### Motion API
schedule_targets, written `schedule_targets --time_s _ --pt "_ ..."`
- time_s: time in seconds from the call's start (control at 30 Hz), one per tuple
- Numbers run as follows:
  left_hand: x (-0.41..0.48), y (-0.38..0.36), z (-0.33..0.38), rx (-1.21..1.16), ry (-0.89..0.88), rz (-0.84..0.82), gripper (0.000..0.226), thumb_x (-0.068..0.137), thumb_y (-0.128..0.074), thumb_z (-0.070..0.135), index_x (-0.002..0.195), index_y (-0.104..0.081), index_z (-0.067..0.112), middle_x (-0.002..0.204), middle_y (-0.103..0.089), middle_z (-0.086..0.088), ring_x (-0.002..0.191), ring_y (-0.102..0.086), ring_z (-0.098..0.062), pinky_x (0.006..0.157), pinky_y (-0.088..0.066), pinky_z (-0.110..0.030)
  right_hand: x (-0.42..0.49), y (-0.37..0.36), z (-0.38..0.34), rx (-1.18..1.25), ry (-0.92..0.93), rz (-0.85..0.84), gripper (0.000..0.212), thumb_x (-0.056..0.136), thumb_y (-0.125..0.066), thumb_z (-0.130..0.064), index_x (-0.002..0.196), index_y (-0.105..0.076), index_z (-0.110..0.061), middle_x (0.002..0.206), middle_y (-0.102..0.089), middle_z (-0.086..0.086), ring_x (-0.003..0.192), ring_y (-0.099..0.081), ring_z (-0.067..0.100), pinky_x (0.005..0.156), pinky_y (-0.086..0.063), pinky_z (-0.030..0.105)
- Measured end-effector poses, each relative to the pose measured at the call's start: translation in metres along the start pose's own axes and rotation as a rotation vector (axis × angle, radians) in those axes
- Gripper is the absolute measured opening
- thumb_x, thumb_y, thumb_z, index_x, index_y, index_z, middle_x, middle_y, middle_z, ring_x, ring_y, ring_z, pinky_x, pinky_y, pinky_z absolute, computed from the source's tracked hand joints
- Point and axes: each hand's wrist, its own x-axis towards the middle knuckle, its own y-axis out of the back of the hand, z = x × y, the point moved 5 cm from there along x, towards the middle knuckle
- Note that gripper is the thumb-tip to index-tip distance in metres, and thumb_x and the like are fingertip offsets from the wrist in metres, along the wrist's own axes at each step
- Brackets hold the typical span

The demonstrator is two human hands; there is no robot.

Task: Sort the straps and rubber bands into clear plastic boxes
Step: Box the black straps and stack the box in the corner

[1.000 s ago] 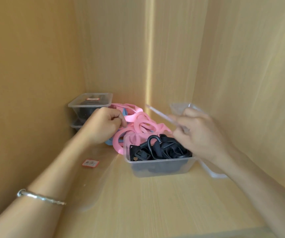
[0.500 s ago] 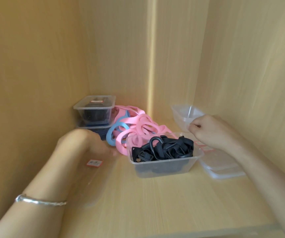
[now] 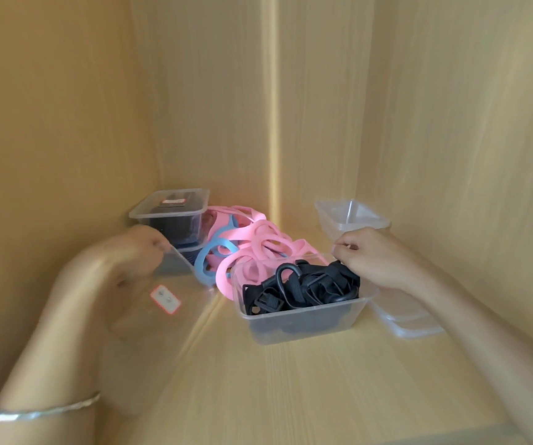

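Left hand (image 3: 130, 255) reaches in from 7 o'clock, silver bangle (image 3: 34, 412) on the wrist, fingers curled and pinching the far edge of a clear lid (image 3: 159, 329) with a red-edged sticker (image 3: 165, 298); a second ago it was up at the pink bands (image 3: 268, 242). Mid-shelf sits the clear box (image 3: 307, 329) of black straps (image 3: 303, 287), long axis running 9 to 3 o'clock, the bands heaped just beyond at 11. Right hand (image 3: 380, 261) comes from 4 o'clock, fingers curled, thumb and forefinger meeting at the box's far right corner, whether on its rim cannot be told; the other lid it held up a second ago is gone.
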Motion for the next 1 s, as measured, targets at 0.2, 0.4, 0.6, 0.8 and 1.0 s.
schedule_targets --time_s 0.2,0.4,0.6,0.8,1.0 --pt "-0.005 0.043 0.011 -0.397 -0.261 0.355 0.049 0.093 -0.043 -0.008 0.117 -0.068 0.027 0.093 -0.071 -0.002 0.089 -0.059 -0.022 0.076 -0.042 -0.021 0.012 -0.001 0.007 0.093 0.001 -0.023 0.023 0.093 -0.054 -0.039 0.08 -0.067 -0.025 0.069 -0.059 -0.006 0.045 -0.048 0.005 0.052 -0.034 0.025" --pt "-0.019 0.039 0.04 -0.885 -0.428 0.283 0.035 0.096 -0.049 0.002 0.122 -0.052 0.026 0.064 -0.056 0.003 0.052 -0.048 -0.005 0.054 -0.038 -0.018 0.032 -0.012 0.003 0.101 0.024 -0.049 0.035 0.094 -0.054 -0.038 0.078 -0.064 -0.008 0.069 -0.057 0.001 0.06 -0.045 0.016 0.057 -0.03 0.03" --pt "-0.004 -0.005 0.104 -0.699 -0.545 0.021 0.012 0.096 -0.051 0.002 0.093 -0.057 0.012 0.06 -0.063 0.005 0.043 -0.049 -0.002 0.042 -0.036 -0.011 0.031 -0.021 0.015 0.301 0.038 0.079 0.03 0.093 -0.048 -0.027 0.078 -0.069 -0.011 0.071 -0.064 0.01 0.062 -0.047 0.017 0.06 -0.031 0.031" --pt "0.001 -0.058 0.177 -0.289 -0.709 -0.08 0.014 0.096 -0.052 0.008 0.095 -0.064 0.014 0.073 -0.064 0.006 0.054 -0.049 -0.003 0.053 -0.039 -0.016 0.032 -0.018 0.029 0.54 -0.05 0.137 0.041 0.1 -0.04 -0.039 0.077 -0.068 -0.02 0.048 -0.05 -0.01 0.054 -0.047 0.014 0.058 -0.035 0.029" --pt "0.0 -0.092 0.197 -0.112 -0.728 -0.102 0.023 0.095 -0.046 0.008 0.098 -0.068 0.015 0.083 -0.066 0.005 0.073 -0.056 -0.01 0.056 -0.036 -0.008 0.041 -0.02 0.033 0.596 -0.087 0.046 0.063 0.084 -0.026 -0.072 0.071 -0.068 -0.026 0.041 -0.053 -0.006 0.044 -0.048 0.013 0.064 -0.039 0.035"
